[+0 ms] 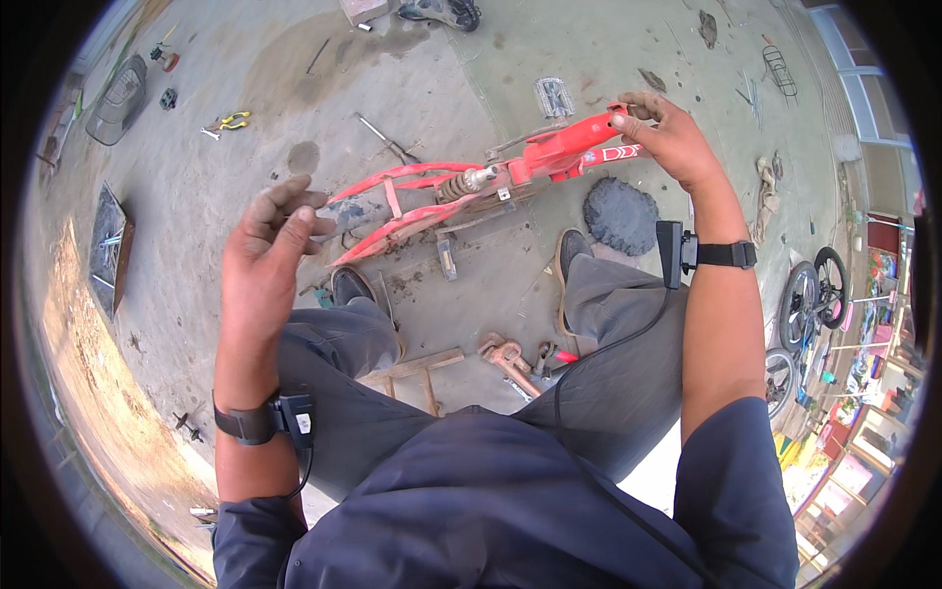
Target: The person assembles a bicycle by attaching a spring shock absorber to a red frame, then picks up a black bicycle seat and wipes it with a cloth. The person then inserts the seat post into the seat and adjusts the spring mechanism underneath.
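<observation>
A red bicycle frame lies across the concrete in front of my feet, with its wheels off. My right hand holds its far right end, thumb and fingers around the tube end. At the other end, my left hand is beside the dirty dark mudguard, fingers bent and apart; whether they touch it is unclear. A coil spring shock sits mid-frame. One pedal points away from me, the other pedal towards me.
Between my legs lie a pipe wrench and a wooden frame. A dark round lump is by my right shoe. Beyond are a screwdriver, yellow-handled pliers and a basket. A tray stands left; bicycles right.
</observation>
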Action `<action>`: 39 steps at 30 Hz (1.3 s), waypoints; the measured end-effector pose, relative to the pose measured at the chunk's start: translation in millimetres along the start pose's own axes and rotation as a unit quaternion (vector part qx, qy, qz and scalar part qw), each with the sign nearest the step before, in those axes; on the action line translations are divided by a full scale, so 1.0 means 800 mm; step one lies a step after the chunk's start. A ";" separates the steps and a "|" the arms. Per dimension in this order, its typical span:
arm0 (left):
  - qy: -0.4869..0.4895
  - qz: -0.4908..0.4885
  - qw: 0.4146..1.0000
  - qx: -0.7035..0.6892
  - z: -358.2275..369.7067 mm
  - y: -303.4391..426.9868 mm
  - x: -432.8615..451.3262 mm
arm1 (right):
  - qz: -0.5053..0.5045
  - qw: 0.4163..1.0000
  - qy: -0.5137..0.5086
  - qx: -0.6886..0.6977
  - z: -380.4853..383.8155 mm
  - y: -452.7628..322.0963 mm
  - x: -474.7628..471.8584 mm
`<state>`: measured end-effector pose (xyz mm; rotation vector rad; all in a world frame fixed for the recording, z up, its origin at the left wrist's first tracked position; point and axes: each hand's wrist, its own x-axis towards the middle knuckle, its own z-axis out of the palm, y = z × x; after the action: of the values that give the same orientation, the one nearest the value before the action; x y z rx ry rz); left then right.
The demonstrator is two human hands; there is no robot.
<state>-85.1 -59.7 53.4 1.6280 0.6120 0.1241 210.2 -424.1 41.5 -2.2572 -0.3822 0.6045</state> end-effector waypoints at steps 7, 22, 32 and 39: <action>-0.078 -0.082 0.991 0.071 0.042 -0.044 -0.003 | 0.076 0.986 0.069 0.131 -0.011 0.003 -0.014; -0.098 -0.001 0.987 0.130 0.049 -0.051 0.001 | 0.042 0.995 0.035 0.089 0.015 0.003 0.007; -0.087 0.022 0.979 0.180 0.049 -0.053 0.000 | 0.043 0.995 0.046 0.077 0.015 0.005 0.006; -0.100 0.024 0.970 0.221 0.049 -0.053 0.002 | 0.041 0.998 0.047 0.009 0.015 0.012 0.011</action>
<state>-80.8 -92.9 6.3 2.0575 0.4634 -0.1512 212.4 -419.5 24.8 -2.2843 -0.2366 0.5384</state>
